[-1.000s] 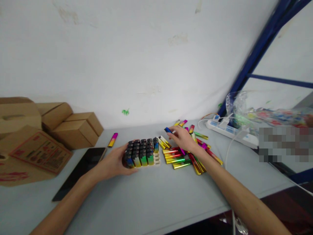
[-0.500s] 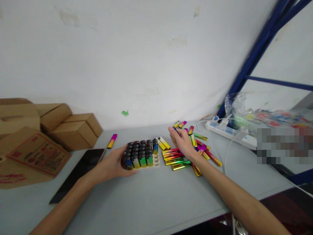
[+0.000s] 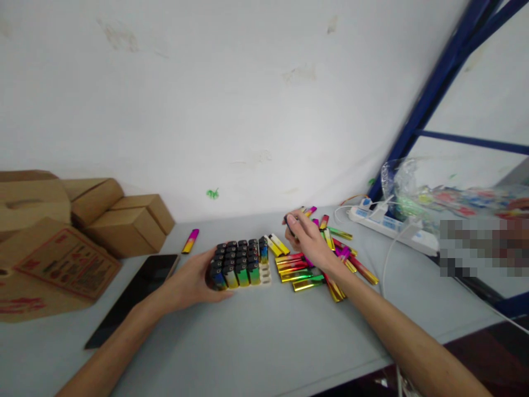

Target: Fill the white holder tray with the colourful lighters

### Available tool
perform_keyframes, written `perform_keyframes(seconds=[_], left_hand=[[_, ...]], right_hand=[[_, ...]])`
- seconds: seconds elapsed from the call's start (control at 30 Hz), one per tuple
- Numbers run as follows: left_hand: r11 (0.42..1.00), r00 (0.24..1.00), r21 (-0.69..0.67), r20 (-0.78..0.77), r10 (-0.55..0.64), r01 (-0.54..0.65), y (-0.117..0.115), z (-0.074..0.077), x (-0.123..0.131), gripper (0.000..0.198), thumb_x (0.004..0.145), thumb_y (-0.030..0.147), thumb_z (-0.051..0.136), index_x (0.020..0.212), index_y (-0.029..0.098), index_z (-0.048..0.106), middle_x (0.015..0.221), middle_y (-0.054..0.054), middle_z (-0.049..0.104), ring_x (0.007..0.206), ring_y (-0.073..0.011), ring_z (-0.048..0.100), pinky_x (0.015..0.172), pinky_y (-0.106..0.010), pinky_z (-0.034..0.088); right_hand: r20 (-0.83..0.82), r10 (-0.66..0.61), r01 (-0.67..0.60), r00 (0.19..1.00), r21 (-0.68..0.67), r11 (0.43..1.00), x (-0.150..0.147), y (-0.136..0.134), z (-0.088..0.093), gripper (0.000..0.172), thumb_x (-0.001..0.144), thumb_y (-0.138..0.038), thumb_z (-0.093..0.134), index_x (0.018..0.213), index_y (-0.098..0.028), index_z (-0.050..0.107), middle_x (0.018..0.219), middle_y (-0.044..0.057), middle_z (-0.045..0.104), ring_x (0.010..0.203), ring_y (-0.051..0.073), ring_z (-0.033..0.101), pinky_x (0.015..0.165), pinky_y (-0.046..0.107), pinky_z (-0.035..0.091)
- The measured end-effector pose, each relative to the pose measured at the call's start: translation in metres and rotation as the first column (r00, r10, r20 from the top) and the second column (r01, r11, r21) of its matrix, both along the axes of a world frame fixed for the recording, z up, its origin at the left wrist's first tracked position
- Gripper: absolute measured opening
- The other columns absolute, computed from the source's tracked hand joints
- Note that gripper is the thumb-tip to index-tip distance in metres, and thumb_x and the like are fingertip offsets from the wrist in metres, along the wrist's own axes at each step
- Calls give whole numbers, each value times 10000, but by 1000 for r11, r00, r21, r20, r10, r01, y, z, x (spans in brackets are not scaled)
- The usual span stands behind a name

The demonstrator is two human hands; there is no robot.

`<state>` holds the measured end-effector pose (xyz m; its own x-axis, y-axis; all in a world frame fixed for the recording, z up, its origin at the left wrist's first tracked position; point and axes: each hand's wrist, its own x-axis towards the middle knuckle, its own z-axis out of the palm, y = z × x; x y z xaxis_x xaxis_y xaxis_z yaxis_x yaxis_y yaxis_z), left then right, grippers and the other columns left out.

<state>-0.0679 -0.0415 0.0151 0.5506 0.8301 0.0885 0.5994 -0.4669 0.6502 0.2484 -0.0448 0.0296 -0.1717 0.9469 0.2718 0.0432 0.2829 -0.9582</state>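
Observation:
My left hand (image 3: pixel 192 278) curls round the left side of a block of upright lighters (image 3: pixel 242 260) with black tops and shiny blue, yellow and green bodies. They stand in rows in a white tray (image 3: pixel 265 274), whose bare slots show at the right front. Pinched in my right hand (image 3: pixel 309 238), raised to the right of the tray, is a lighter (image 3: pixel 288 221); only its dark end shows, the rest hidden by the fingers. Below and behind this hand lies a loose pile of shiny lighters (image 3: pixel 308 283) in red, gold, green and purple.
One purple and yellow lighter (image 3: pixel 190 241) lies behind the tray. A black tablet-like slab (image 3: pixel 132 298) and cardboard boxes (image 3: pixel 61 270) are at the left. On the right are a white power strip (image 3: pixel 392 230), cables and a clear plastic bag (image 3: pixel 413 187). Another person's hand (image 3: pixel 518 205) shows at the right edge.
My right hand has turned slightly, and the dark end of the lighter in it now shows more. My left hand stays at the tray. A hand has appeared at the far right.

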Motion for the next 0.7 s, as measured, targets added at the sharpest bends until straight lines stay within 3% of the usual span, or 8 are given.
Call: perform_keyframes(seconds=[0.07,0.13,0.23,0.5,0.7], left_hand=[[1000,1000,14,9,-4,4,0,1,1,802,667,494,894,1372,212,634,1180,-101,795,1008,-353,756,869,-426,649],[1000,1000,22,11,2,-2,0,0,1,787,660,508,897,1342,213,639,1166,-106,793,989,-353,755,861,-428,643],[999,1000,45,-1,13,-13,1,-1,0,826,638,516,907,1351,212,621,1177,-106,788,994,-360,749,871,-426,632],[999,1000,27,-4,20,-20,1,2,-2,707,666,500,898,1237,194,614,1130,-72,787,982,-334,750,832,-398,632],[999,1000,26,-3,24,-24,1,3,0,674,662,510,893,1182,179,620,1072,-94,791,886,-304,751,746,-377,631]], right_hand=[[-12,53,-52,999,62,997,2,0,4,399,1051,-650,499,1063,-256,561,753,-49,537,570,125,442,565,270,369],[49,36,-43,998,166,985,3,-1,8,373,1069,-599,510,1078,-240,613,902,9,629,735,150,596,726,304,483],[169,-21,-30,985,295,955,4,-3,12,332,1056,-530,581,1064,-225,713,1034,69,655,988,208,651,890,353,514],[503,40,-223,864,309,924,2,-14,14,275,1048,-440,646,1104,-189,744,821,22,725,712,170,647,699,298,495],[714,-99,-308,693,416,856,3,-8,5,237,1093,-341,586,1151,-159,725,971,95,762,852,218,716,818,327,546]])
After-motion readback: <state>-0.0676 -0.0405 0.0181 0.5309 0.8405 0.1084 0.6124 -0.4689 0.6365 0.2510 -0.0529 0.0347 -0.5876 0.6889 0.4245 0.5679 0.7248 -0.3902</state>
